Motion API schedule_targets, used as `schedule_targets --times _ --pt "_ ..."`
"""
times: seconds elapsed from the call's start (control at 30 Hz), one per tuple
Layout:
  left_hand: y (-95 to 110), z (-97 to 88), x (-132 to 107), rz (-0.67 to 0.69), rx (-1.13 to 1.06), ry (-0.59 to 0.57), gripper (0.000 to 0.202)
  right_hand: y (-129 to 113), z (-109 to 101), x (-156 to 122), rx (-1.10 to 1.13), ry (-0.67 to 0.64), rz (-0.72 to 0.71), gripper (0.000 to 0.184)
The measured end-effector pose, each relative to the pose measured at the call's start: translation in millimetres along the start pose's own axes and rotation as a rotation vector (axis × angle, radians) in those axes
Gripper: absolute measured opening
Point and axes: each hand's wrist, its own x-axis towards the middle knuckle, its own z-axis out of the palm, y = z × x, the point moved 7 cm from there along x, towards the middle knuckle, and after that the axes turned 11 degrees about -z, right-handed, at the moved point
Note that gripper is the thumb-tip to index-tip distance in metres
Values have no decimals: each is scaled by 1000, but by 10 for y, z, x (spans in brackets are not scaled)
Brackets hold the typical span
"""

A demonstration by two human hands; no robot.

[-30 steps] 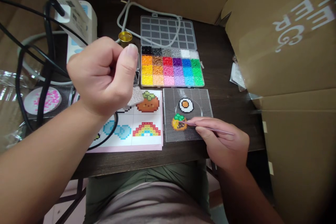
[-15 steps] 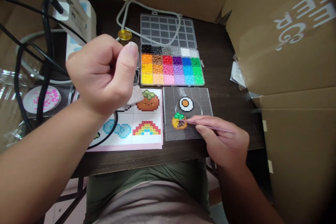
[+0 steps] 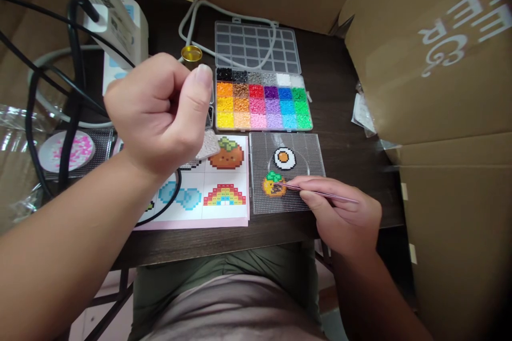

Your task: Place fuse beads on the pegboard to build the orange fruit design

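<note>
My right hand [image 3: 344,218] pinches thin metal tweezers [image 3: 320,192], their tip on a partly built orange bead fruit with a green top [image 3: 272,184]. That fruit sits on a clear square pegboard [image 3: 308,149], below a finished fried-egg bead figure [image 3: 284,158]. My left hand [image 3: 160,112] is raised above the table as a closed fist, thumb up; nothing shows in it. Behind the pegboard lies an open bead box [image 3: 262,101] with many colours. A pattern sheet [image 3: 224,181] showing the orange fruit and a rainbow lies left of the pegboard.
Cardboard boxes [image 3: 440,64] wall in the right and back of the dark table [image 3: 340,90]. A power strip with plugs and black cables [image 3: 108,16] fills the back left. A small gold cap [image 3: 191,54] and a round plate of pink beads [image 3: 68,152] are at the left.
Almost nothing: the tweezer tip shifted slightly on the orange bead fruit, and my raised left fist stayed put.
</note>
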Motion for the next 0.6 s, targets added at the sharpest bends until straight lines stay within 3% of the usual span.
schedule_targets --times 0.6 --pt "4 4 5 25 -54 -16 29 6 -9 -7 -21 19 39 18"
